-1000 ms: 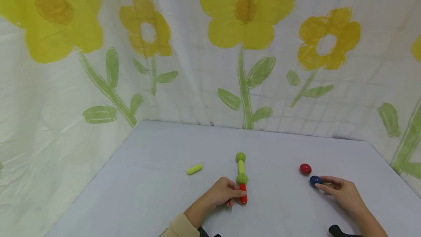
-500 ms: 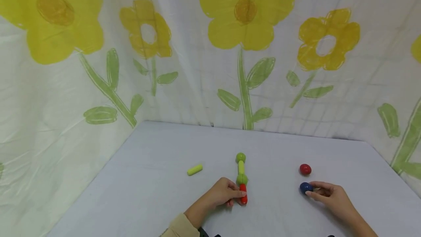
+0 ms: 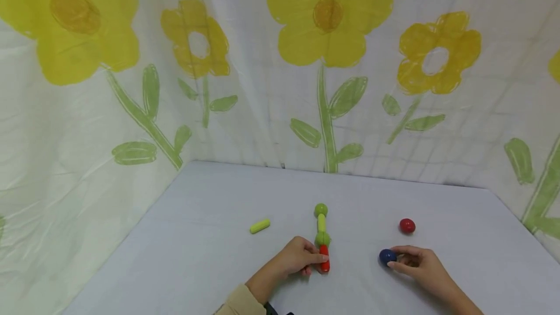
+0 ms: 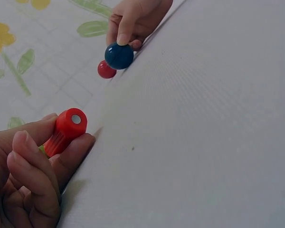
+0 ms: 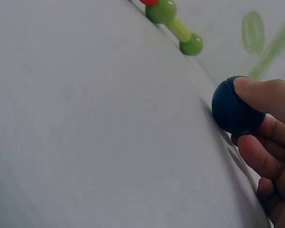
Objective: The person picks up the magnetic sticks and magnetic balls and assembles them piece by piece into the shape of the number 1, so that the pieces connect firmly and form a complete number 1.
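Note:
My left hand [image 3: 298, 257] pinches a red rod [image 3: 324, 258] between thumb and fingers. In the left wrist view the free end of the red rod [image 4: 70, 127] shows a round silver disc. The rod's far end meets a green ball [image 3: 323, 239], followed by a yellow-green rod [image 3: 321, 223] and another green ball [image 3: 321, 209], all in one line. My right hand [image 3: 420, 269] grips a dark blue ball [image 3: 387, 256] by thumb and fingertips, right of the chain. A thin seam runs across the blue ball [image 5: 235, 107] in the right wrist view.
A red ball [image 3: 407, 226] lies on the white table [image 3: 210, 266] beyond my right hand. Left of the chain lies a loose yellow-green rod [image 3: 260, 226]. Behind the table's far edge hangs a white curtain [image 3: 249, 111] painted with yellow flowers.
My right hand has carried the blue ball leftward and nearer to me, away from the red ball and towards the chain. My left hand stays on the red rod.

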A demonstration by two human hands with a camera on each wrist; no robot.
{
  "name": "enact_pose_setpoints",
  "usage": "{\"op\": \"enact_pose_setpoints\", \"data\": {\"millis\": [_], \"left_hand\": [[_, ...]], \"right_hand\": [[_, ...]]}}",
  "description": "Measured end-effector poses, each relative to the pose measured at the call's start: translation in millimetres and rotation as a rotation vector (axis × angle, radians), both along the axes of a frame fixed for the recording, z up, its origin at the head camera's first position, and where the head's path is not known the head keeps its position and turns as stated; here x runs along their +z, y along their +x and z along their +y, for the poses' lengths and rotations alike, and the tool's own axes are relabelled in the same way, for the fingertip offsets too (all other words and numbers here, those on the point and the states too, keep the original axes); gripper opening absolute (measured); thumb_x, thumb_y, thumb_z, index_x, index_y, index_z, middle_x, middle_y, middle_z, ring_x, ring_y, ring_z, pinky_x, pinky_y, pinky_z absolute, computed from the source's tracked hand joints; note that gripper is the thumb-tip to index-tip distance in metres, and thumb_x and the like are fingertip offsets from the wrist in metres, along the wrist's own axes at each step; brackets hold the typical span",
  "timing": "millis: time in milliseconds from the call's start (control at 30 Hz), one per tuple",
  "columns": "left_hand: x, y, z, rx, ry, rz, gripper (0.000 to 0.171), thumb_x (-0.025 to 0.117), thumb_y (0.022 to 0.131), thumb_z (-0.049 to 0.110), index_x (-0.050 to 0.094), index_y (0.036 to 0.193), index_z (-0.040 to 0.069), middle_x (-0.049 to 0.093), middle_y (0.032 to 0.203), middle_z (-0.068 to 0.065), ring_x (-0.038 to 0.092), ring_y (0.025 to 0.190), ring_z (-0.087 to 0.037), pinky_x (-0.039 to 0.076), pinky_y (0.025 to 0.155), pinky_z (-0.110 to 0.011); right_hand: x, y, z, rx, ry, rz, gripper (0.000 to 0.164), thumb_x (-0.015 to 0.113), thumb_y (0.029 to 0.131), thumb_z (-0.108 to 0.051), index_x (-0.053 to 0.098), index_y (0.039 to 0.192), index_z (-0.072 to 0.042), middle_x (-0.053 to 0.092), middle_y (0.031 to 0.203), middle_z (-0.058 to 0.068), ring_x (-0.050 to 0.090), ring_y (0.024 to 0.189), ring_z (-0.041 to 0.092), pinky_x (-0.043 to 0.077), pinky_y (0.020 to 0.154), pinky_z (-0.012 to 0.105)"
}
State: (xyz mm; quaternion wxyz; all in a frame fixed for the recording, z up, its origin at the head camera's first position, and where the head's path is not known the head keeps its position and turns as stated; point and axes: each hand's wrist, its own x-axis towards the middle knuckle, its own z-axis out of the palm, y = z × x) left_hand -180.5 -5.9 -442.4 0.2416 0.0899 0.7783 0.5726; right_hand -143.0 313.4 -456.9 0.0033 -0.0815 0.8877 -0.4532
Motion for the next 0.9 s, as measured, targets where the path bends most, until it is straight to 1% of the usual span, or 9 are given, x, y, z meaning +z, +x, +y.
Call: {"op": "enact_pose_setpoints", "data": {"millis": [200, 267, 467, 733, 900], "left_hand": [[0.6, -0.5, 0, 0.001, 0.001, 0.002, 0.015, 0.074, 0.087, 0.014, 0.071, 0.08, 0.002, 0.061, 0.059, 0.0, 0.042, 0.042, -0.005, 0.032, 0.041, -0.015], [0.6, -0.5, 0, 0.003, -0.004, -0.001, 0.015, 0.074, 0.087, 0.014, 0.071, 0.079, 0.002, 0.061, 0.059, 0.0, 0.042, 0.042, -0.005, 0.032, 0.041, -0.016], [0.1, -0.3, 0, 0.001, -0.018, -0.005, 0.015, 0.074, 0.087, 0.015, 0.071, 0.079, 0.003, 0.06, 0.059, 0.0, 0.042, 0.042, -0.005, 0.032, 0.041, -0.016], [-0.3, 0.1, 1, 0.007, -0.032, -0.01, 0.015, 0.074, 0.087, 0.016, 0.07, 0.08, 0.004, 0.06, 0.06, 0.0, 0.042, 0.043, -0.006, 0.032, 0.042, -0.016], [-0.1, -0.2, 1, 0.007, -0.032, -0.011, 0.015, 0.074, 0.087, 0.016, 0.071, 0.081, 0.003, 0.059, 0.06, 0.0, 0.043, 0.043, -0.006, 0.033, 0.042, -0.016]], "right_hand": [[0.7, -0.1, -18, 0.092, -0.042, 0.032, 0.034, 0.074, 0.086, -0.011, 0.065, 0.11, 0.011, 0.062, 0.075, -0.003, 0.054, 0.064, 0.006, 0.045, 0.056, 0.023], [0.0, 0.2, -24, 0.114, -0.058, 0.029, 0.034, 0.074, 0.086, -0.012, 0.065, 0.11, 0.01, 0.062, 0.075, -0.004, 0.054, 0.064, 0.006, 0.046, 0.056, 0.023], [-1.9, 1.9, -40, 0.142, -0.089, -0.016, 0.036, 0.076, 0.085, -0.015, 0.066, 0.11, 0.009, 0.061, 0.078, -0.001, 0.054, 0.066, 0.007, 0.047, 0.059, 0.023], [-3.6, 4.5, -51, 0.186, -0.113, 0.025, 0.033, 0.076, 0.084, -0.013, 0.066, 0.108, 0.008, 0.06, 0.08, -0.003, 0.054, 0.067, 0.006, 0.048, 0.059, 0.023], [-1.3, 4.7, -59, 0.197, -0.119, -0.022, 0.035, 0.076, 0.084, -0.016, 0.066, 0.109, 0.007, 0.061, 0.083, 0.0, 0.054, 0.068, 0.006, 0.048, 0.06, 0.022]]}}
